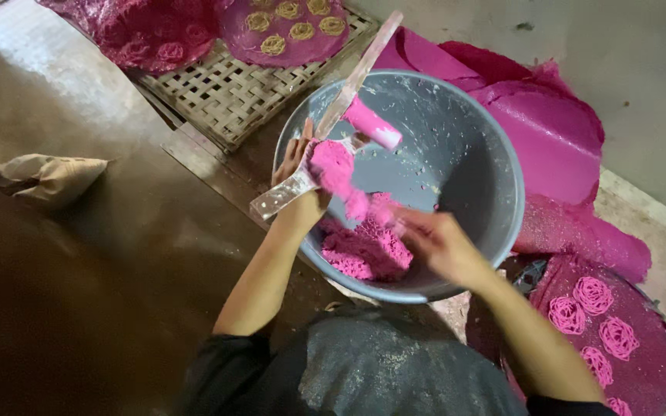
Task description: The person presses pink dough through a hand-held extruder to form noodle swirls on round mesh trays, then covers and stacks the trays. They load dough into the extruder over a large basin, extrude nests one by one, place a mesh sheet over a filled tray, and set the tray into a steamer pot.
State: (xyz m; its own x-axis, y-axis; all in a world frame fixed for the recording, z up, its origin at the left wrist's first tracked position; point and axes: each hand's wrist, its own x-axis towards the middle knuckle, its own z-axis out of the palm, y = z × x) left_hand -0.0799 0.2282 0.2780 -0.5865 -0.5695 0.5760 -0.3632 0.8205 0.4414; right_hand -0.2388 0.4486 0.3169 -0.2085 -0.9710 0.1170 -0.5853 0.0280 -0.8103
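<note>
A grey round basin (487, 154) holds a heap of pink dough (364, 250) at its near side. My left hand (298, 181) grips a long wooden press (348, 88) with a pink cylinder (375, 127), held tilted across the basin's left rim; a lump of pink dough (331, 163) sits on top of it. My right hand (437, 243) is inside the basin, fingers closed on pink dough beside the heap, slightly blurred.
A woven bamboo tray (225, 92) lies at the back left with pink discs carrying yellow noodle coils (287, 31). Pink cloths (549, 131) lie right of the basin. A dark pink disc with pink noodle coils (595, 316) sits at the lower right. A beige sack (40, 177) lies left.
</note>
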